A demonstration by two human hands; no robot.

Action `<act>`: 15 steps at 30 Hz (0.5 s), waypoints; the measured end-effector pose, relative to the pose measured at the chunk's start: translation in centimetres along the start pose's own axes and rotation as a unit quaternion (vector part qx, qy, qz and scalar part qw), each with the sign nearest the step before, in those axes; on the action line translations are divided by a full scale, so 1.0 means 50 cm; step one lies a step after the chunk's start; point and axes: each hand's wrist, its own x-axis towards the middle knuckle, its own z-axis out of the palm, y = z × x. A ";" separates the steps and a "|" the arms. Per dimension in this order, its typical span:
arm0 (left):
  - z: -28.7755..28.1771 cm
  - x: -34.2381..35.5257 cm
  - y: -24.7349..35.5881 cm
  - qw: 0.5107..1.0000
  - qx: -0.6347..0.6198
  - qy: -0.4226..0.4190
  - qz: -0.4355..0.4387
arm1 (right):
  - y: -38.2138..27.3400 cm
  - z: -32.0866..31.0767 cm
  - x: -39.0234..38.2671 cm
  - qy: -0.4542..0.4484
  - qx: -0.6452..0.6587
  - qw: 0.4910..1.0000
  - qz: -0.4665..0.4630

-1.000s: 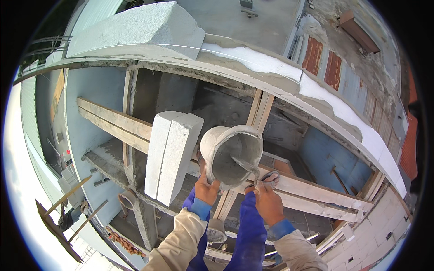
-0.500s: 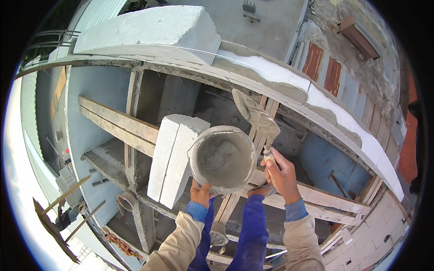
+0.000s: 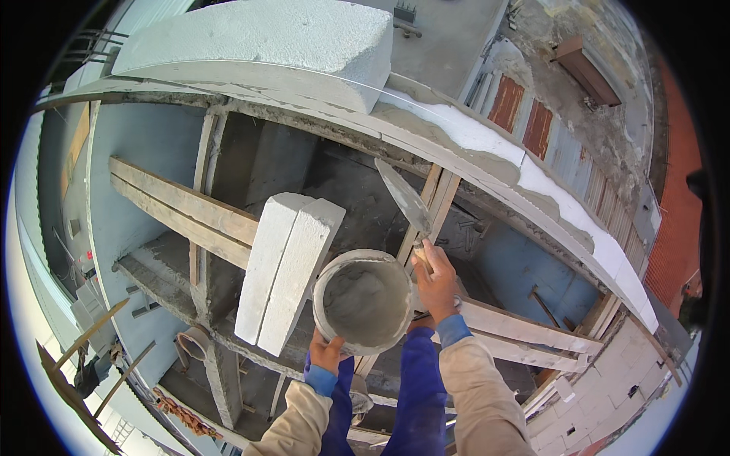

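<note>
My left hand (image 3: 327, 353) is closed on the near rim of a round bucket (image 3: 404, 305) with wet grey mortar (image 3: 363, 295) inside. In my right hand (image 3: 435, 285), just right of the bucket, the wooden handle of a pointed trowel (image 3: 404, 196) is gripped. Its blade points away and to the left, over the open space short of the wall. Little mortar shows on the blade. Beyond it curves the wall top (image 3: 475, 162), with grey mortar spread along white blocks. A large white block (image 3: 255, 42) sits on that wall at the far left.
Two white blocks (image 3: 285, 266) stand side by side left of the bucket. Wooden planks (image 3: 186, 209) cross the open drop below me at left, and more planks (image 3: 525, 330) lie at right. A string runs along the wall. Rusty roofing sheets (image 3: 525, 118) lie beyond it.
The trowel, thickly loaded with mortar before, now shows a thinner, smoother blade turned to another angle. My right hand moved slightly left, and the bucket sits lower in view. The view has shifted.
</note>
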 end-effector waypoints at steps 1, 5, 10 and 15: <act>0.000 0.002 0.004 1.000 0.007 0.006 0.000 | -0.031 -0.003 -0.016 -0.035 0.098 0.989 0.102; -0.003 0.009 0.028 1.000 0.010 -0.004 -0.018 | -0.170 0.065 0.004 -0.019 0.472 0.844 0.254; -0.055 -0.009 0.062 0.997 -0.035 -0.055 0.041 | -0.336 0.263 0.206 0.091 0.655 0.701 0.269; -0.139 -0.018 0.100 0.995 -0.096 -0.021 0.009 | -0.445 0.379 0.196 0.123 0.639 0.715 0.255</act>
